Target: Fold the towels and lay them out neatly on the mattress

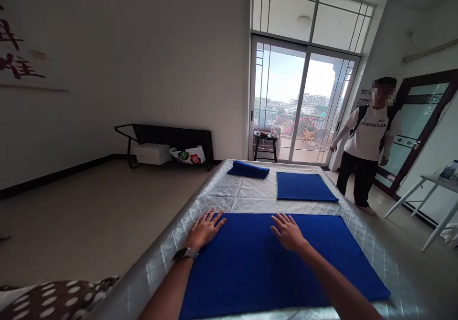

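A large blue cloth (246,267) lies spread flat on a table with a silver quilted cover (229,197). My left hand (204,228), with a watch (186,253) on its wrist, rests at the cloth's far left corner, fingers spread. On the cloth near the middle of its far edge lies my right hand (288,232), palm down with the fingers apart. Beyond it, a smaller blue cloth with a green edge (306,186) lies flat. A rolled or folded blue cloth (248,170) sits at the table's far left end.
A person (370,143) stands beyond the table at right, near a white stool-like stand (436,180). A black bench (168,136) with a white box (153,153) is by the left wall. Sliding glass doors (279,100) are behind. Polka-dot fabric (53,301) shows at lower left.
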Motion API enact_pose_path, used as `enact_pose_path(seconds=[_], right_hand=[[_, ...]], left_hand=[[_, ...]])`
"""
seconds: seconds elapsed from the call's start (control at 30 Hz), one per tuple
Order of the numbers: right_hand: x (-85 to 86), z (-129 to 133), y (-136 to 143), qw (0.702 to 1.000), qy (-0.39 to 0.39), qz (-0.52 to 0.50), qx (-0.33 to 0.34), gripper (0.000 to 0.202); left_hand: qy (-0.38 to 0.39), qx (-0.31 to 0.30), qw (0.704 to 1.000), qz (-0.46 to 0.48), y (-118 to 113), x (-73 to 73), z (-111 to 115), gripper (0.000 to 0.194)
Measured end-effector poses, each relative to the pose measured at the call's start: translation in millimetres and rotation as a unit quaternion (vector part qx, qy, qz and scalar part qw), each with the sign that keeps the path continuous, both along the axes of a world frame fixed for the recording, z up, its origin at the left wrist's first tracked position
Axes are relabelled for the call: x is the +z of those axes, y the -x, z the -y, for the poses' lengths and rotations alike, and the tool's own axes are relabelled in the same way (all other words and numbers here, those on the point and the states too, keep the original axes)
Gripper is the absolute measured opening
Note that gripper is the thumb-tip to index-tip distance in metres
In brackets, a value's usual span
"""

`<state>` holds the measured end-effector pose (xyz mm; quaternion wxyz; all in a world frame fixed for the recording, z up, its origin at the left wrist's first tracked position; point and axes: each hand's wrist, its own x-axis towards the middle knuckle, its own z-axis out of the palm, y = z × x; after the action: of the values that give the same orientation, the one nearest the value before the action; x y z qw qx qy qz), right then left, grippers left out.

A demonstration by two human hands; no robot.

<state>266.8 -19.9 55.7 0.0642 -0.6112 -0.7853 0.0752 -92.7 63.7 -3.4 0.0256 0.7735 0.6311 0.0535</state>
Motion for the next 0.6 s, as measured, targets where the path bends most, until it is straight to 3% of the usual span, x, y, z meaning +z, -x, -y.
enact_pose_path(seconds=[0.1,0.2,0.3,0.43,0.6], right_hand=[[-9.5,0,21,0.999,0.026,-0.026,0.027,0.061],[-11.9,0,6,0.999,0.039,-0.024,0.01,0.058],[-8.6,2,-35,0.998,0.044,0.004,-0.044,0.058],[-3.8,10,-112,0.986,0.052,0.051,-0.15,0.058],[-9.7,22,-194,0.961,0.043,0.075,-0.263,0.059]], left_hand=[[0.003,0.008,1.0,-0.008,-3,1.3,0,0.059],[0.018,0.035,0.999,-0.01,-7,4.2,1,0.06],[0.025,0.043,0.999,-0.013,-10,7.8,2,0.061],[0.039,0.041,0.998,-0.002,-10,13.1,3,0.061],[0.045,0.044,0.998,-0.008,-10,14.7,3,0.062]])
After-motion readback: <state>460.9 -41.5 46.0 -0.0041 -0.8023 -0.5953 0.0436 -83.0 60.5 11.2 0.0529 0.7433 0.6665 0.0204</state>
